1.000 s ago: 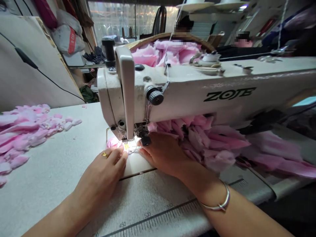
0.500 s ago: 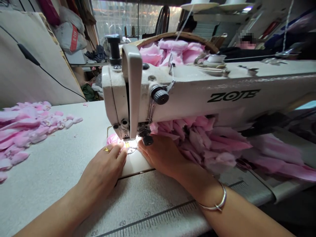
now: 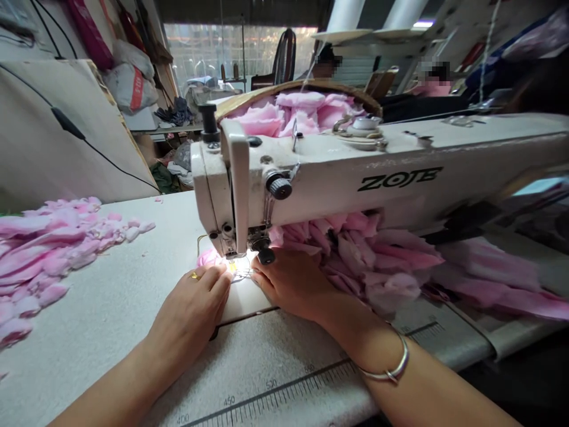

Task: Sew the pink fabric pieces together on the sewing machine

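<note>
My left hand (image 3: pixel 189 311), with a gold ring on one finger, lies at the left of the sewing machine's needle area, fingers pressed together. Its fingertips meet a small piece of pink fabric (image 3: pixel 207 258), partly hidden by the hand and the machine head. On the other side of the lit needle plate (image 3: pixel 242 274) is my right hand (image 3: pixel 296 284), its fingers closed together with the tips near the plate. Whatever these fingers hold is hidden. Above both hands stands the white sewing machine (image 3: pixel 320 187). A silver bangle (image 3: pixel 386 376) circles my right wrist.
Under the machine arm, right of my right hand, ruffled pink fabric (image 3: pixel 377 261) is heaped. More pink pieces (image 3: pixel 53 249) lie at the table's left. Behind the machine, a round container (image 3: pixel 233 104) holds pink fabric. Two people (image 3: pixel 433 89) are in the background. A ruler scale (image 3: pixel 267 398) marks the front edge.
The camera view has tilted up slightly, so the machine and table sit lower in the picture. Both hands stay beside the needle area with hardly any visible movement.
</note>
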A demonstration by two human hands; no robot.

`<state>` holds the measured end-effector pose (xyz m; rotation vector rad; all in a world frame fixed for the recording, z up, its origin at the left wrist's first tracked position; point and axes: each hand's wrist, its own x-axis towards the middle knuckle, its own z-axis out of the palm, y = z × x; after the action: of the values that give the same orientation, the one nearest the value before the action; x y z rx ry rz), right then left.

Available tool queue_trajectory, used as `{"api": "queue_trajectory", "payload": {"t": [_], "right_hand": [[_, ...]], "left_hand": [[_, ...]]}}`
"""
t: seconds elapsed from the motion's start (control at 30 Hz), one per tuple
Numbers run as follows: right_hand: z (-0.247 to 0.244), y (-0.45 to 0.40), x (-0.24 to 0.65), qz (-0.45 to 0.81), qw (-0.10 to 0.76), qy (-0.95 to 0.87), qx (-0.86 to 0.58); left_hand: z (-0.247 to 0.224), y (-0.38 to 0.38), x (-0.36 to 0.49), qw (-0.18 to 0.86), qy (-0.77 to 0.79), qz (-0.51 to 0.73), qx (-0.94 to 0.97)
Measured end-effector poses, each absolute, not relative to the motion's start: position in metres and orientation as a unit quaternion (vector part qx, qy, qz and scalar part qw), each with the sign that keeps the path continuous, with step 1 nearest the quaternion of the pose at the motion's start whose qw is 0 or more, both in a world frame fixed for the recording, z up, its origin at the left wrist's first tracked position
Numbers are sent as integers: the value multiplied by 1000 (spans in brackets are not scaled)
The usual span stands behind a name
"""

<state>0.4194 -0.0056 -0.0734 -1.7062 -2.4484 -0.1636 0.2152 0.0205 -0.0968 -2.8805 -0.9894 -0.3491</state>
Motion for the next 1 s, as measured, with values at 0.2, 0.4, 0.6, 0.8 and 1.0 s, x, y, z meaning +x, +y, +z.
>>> {"api": "queue_trajectory", "payload": {"t": [0.2, 0.4, 0.6, 0.8, 1.0], "right_hand": [[-73, -7, 417, -55, 75, -807, -583], [-77, -8, 419, -28, 102, -811, -576], [-80, -17, 415, -4, 178, -819, -545], [-73, -30, 401, 81, 268, -808, -519], [-73, -31, 384, 107, 261, -797, -534]], "left_hand": [[-98, 31, 215, 38, -335, -108, -935], [-92, 38, 207, -21, -393, -154, -906], [-70, 39, 191, -444, -474, -272, -710], [-65, 34, 194, -601, -421, -243, -635], [-63, 27, 201, -624, -346, -202, -671]]}}
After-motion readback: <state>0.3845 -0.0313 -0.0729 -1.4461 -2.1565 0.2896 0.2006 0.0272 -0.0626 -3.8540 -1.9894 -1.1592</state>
